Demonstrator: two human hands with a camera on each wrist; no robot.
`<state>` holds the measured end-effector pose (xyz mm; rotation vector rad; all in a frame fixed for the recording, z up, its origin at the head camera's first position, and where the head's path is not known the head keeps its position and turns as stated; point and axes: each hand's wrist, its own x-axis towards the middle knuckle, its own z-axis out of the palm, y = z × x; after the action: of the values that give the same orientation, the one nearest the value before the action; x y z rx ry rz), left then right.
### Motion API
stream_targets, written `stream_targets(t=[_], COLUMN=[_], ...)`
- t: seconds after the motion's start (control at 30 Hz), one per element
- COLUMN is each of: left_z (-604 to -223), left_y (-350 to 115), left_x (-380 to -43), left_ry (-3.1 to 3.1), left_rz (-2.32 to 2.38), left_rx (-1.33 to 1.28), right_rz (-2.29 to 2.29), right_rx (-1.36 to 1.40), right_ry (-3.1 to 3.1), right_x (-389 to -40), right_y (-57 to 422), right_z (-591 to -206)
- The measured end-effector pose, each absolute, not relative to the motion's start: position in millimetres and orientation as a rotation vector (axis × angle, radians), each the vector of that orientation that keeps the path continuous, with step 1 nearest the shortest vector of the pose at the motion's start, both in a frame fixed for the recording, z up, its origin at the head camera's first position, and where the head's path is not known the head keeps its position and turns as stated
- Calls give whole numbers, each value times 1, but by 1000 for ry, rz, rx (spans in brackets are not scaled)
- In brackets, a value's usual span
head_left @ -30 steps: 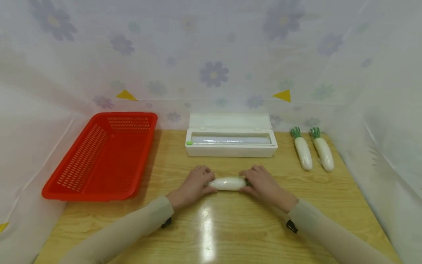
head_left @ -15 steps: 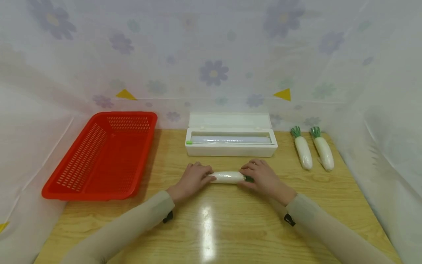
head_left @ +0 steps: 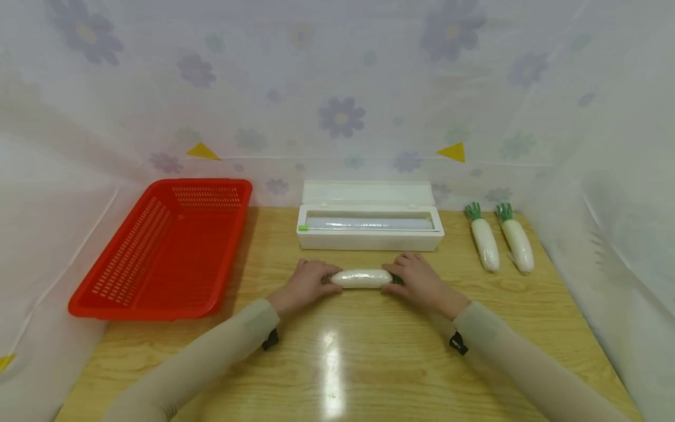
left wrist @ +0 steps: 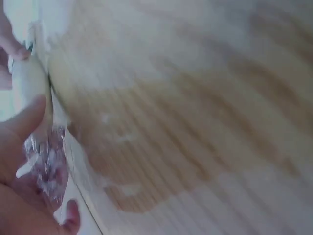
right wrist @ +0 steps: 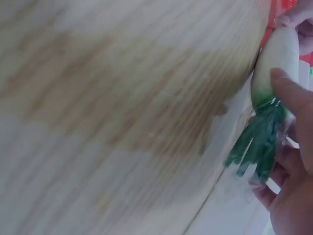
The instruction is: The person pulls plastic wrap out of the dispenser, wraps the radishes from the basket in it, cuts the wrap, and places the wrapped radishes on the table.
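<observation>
A white radish (head_left: 361, 278) with green leaf stubs lies crosswise between my two hands, wrapped in clear film. My left hand (head_left: 304, 284) grips its root end, thumb along the near side. Crumpled film (left wrist: 46, 164) bunches by that end in the left wrist view. At the leafy end my right hand (head_left: 419, 284) holds it between thumb and fingers. In the right wrist view the green leaves (right wrist: 259, 139) stick out past the thumb under film. Behind the hands sits a white cling film box (head_left: 370, 239), lid raised, with the film roll (head_left: 369, 224) inside.
On the left stands a red plastic basket (head_left: 153, 302) with perforated sides. Two more white radishes (head_left: 485, 245) with green tops lie side by side at the back right. The wooden table (head_left: 401, 375) meets a flowered white curtain (head_left: 343, 76) behind.
Both hands have moved the radish slightly away from me, toward the cling film box. The box, basket and other radishes have stayed in place.
</observation>
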<state>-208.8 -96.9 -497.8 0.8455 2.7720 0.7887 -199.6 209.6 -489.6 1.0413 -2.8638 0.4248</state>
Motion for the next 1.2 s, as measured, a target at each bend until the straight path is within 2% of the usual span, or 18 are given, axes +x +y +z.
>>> stream_targets(t=[0.27, 0.6, 0.97, 1.2], left_z=[-497, -490, -486, -487], left_y=[-106, -107, -132, -144], left_x=[-205, -202, -203, -203], left_ry=[2658, 2516, 2420, 2355], left_rz=[899, 996, 1258, 1259], left_rx=[844, 731, 430, 373], right_rz=[612, 402, 486, 498], right_rx=[1072, 1219, 1092, 1071], right_ry=[-2933, -2704, -2765, -2811], right_x=[-194, -189, -185, -185], right_y=[219, 214, 205, 204], right_z=[-485, -487, -487, -483])
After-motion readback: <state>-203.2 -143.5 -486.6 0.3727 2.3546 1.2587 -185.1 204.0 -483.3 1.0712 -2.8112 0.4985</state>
